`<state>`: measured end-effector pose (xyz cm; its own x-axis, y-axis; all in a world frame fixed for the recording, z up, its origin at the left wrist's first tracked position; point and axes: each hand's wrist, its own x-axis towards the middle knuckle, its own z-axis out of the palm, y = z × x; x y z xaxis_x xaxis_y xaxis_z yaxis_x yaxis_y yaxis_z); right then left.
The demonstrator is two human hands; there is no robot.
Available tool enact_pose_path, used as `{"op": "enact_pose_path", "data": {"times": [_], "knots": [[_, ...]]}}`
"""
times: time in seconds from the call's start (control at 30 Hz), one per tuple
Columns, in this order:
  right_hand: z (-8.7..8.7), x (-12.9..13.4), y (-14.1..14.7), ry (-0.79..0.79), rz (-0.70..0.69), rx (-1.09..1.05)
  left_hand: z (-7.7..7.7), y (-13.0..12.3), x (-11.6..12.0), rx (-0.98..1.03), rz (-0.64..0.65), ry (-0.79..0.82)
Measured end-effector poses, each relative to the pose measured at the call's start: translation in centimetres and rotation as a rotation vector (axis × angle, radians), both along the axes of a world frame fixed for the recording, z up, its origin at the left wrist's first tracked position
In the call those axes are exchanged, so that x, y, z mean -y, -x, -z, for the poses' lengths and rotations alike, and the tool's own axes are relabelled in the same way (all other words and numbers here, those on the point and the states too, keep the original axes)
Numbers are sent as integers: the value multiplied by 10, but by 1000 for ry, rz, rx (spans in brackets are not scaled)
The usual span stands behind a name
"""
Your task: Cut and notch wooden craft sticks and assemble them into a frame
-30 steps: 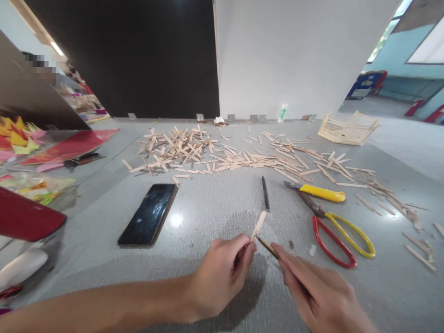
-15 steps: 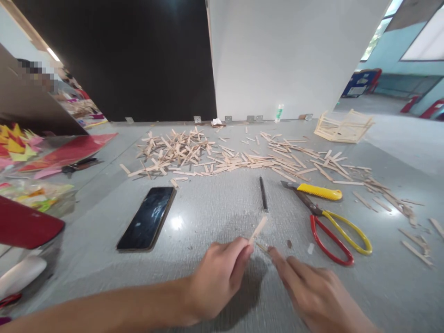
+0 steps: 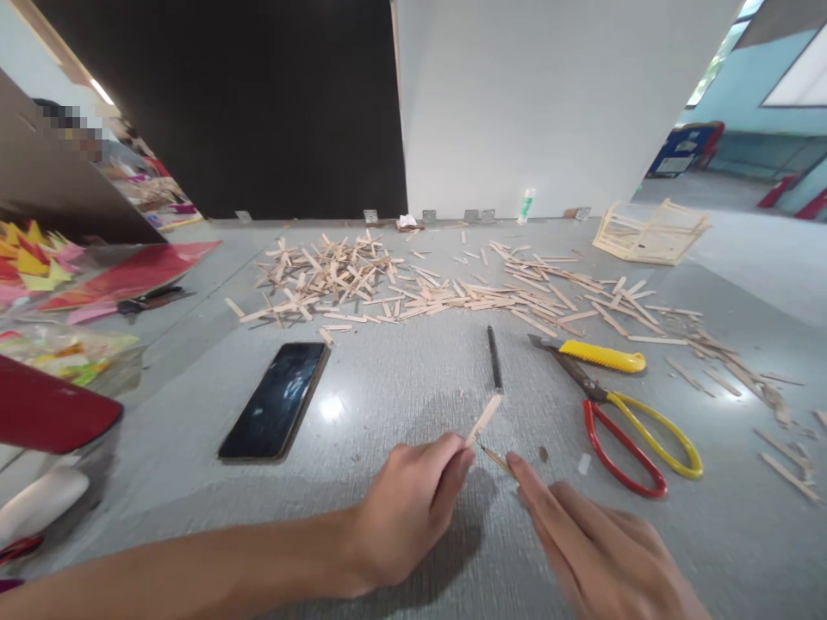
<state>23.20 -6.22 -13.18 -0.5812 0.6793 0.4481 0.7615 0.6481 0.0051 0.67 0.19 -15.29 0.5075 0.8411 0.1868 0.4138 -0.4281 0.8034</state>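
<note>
Wooden stick (image 3: pixel 484 418) kinda faced the table's (image 3: pixel 401 370) far edge, pinched in my left hand (image 3: pixel 413 512), slim tool (image 3: pixel 498 461) gripped in my right hand (image 3: pixel 600 542), so neither was free.

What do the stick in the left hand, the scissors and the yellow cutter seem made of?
Stick: likely bare wood, matte, pale tan.
Scissors: dark, dull blades, probably steel; smooth red and yellow handles, perhaps plastic-coated.
Cutter: probably molded plastic handle, bright yellow with ridged edge.
</note>
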Motion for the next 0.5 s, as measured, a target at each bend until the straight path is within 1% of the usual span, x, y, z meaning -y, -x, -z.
{"op": "enact_pose_path", "data": {"times": [0.13,0.33,0.5], "knots": [[2,-1,1,18,5,9,2,0,1,-7,6,-6],[2,-3,4,-64,17,10,3,0,3,-17,3,-23],[1,-1,4,-68,20,2,3,1,1,-15,1,-34]]}}
